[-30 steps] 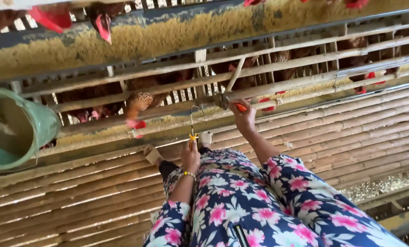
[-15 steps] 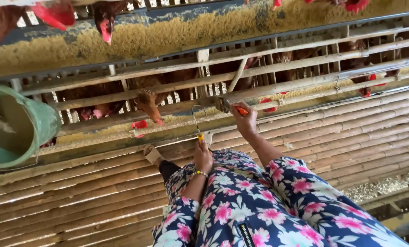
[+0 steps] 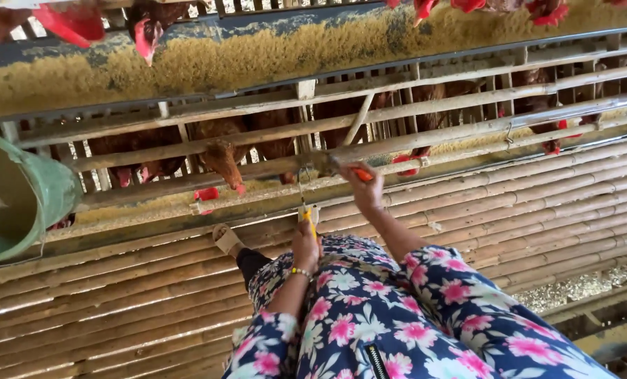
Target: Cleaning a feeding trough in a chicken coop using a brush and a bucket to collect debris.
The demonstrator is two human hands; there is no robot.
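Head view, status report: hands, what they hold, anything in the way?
Right hand raised to cage rail, gripping an orange-handled tool. Left hand lower, holding a yellow-handled tool. Hen pokes through bars nearby.

Single view, worn on my head, tilted steeply down and forward over my floral sleeves. Near: my left hand (image 3: 305, 245) and right hand (image 3: 366, 188). Beyond: bamboo slat floor (image 3: 117, 309), cage rails (image 3: 468, 105), feed trough (image 3: 257, 56)
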